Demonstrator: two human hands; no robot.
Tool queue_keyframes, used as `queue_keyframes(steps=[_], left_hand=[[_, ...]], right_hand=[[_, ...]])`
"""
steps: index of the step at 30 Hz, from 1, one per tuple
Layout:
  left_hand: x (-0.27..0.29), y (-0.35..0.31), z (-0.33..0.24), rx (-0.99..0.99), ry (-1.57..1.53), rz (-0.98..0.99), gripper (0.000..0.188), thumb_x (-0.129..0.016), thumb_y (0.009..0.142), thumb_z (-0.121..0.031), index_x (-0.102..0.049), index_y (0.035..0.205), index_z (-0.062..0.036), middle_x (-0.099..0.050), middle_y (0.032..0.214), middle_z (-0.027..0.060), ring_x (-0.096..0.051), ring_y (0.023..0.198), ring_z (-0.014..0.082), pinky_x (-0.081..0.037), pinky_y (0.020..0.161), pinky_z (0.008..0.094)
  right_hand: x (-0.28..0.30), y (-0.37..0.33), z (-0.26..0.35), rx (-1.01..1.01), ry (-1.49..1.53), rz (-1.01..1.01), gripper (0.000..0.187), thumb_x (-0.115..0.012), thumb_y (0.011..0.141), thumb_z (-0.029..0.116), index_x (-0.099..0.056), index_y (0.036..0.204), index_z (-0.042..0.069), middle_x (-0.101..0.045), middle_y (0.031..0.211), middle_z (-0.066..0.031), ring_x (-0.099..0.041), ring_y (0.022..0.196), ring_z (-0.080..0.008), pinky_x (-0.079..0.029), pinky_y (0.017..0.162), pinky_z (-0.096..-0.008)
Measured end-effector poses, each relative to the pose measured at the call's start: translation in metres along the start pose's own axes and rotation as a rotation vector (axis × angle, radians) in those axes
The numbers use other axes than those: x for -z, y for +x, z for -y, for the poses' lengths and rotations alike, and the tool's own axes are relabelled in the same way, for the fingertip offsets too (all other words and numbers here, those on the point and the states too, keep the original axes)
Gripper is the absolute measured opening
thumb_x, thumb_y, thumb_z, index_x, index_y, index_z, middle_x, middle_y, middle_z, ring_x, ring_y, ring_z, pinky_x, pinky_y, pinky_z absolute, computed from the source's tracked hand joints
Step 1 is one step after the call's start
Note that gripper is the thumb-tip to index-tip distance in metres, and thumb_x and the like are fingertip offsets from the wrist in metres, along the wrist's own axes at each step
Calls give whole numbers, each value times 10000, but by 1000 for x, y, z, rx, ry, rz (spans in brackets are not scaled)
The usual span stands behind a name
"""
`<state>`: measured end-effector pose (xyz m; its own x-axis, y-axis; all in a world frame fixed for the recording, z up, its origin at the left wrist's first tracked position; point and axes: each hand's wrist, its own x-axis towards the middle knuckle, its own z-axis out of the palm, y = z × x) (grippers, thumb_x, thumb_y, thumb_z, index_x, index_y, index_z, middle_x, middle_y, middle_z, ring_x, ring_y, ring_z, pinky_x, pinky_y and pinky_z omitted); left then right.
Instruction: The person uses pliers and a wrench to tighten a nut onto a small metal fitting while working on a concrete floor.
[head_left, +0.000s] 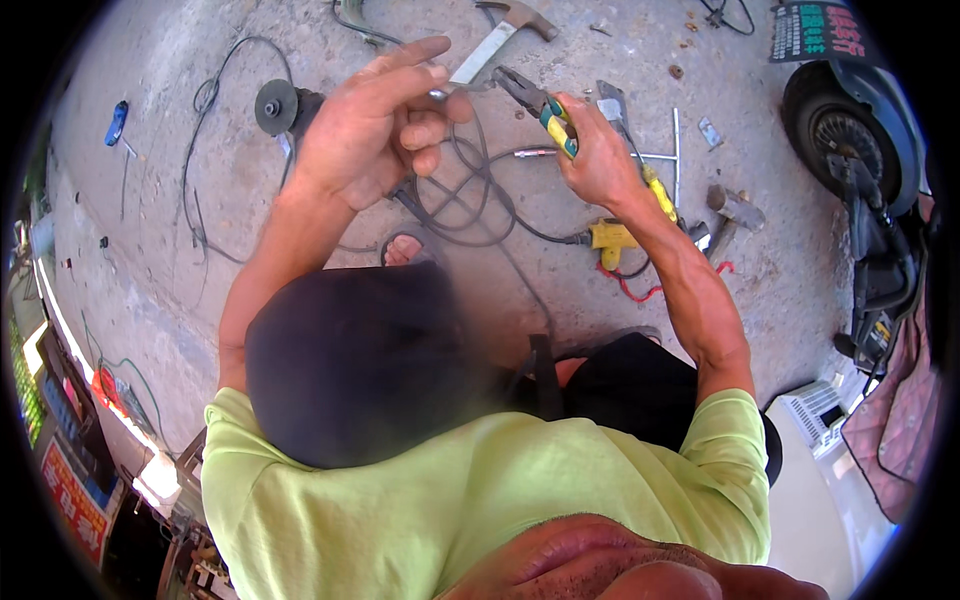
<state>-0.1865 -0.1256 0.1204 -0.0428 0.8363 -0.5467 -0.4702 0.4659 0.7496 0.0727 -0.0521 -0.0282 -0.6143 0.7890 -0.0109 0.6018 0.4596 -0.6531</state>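
I watch two bare arms reach up from the low edge, both bent at the elbow. The left hand is held up over the floor, with its first finger poking out and the other fingers curled. A small shiny bit shows by its fingertips, but I cannot tell if they pinch it. The right hand is wrapped tight around the yellow and green handles of the pliers. The pliers' nose points up and left, near the left hand's fingertips.

Just past those fingertips I see a hammer on the floor. A grinder lies left of the left hand. A loopy black cord lies on the floor under and between the two hands. Near the right forearm I see a yellow plug, a red string, a metal T-shaped bar and a mallet. A scooter wheel stands far to the right. A big dark knee blocks my look at the floor below the left hand.
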Motion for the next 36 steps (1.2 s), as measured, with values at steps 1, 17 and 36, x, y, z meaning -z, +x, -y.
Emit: queue_keyframes(steps=[1, 17, 36], left_hand=[[8, 5, -3, 17, -6, 41, 437, -557, 993, -192, -520, 1369, 28, -614, 875, 78, -379, 563, 53, -356, 461, 231], [11, 4, 23, -120, 575, 257, 229, -561, 944, -91, -715, 1066, 28, -624, 736, 57, -530, 542, 68, -454, 508, 225], [7, 12, 29, -132, 724, 231, 248, -571, 961, -129, -723, 1082, 24, -620, 733, 27, -535, 548, 69, -442, 522, 236]], right_hand=[[-4, -4, -2, 38, 13, -13, 685, -724, 791, 41, -493, 1429, 128, -619, 1141, -211, -642, 996, -413, -535, 867, -487], [-4, -5, 2, 74, -42, -42, 676, -693, 835, 132, -458, 1465, 69, -605, 1267, -262, -604, 1142, -440, -483, 985, -503], [3, -1, 32, -90, 102, 136, 744, -660, 901, 167, -322, 1563, 139, -602, 1273, -298, -595, 1157, -481, -487, 985, -511]])
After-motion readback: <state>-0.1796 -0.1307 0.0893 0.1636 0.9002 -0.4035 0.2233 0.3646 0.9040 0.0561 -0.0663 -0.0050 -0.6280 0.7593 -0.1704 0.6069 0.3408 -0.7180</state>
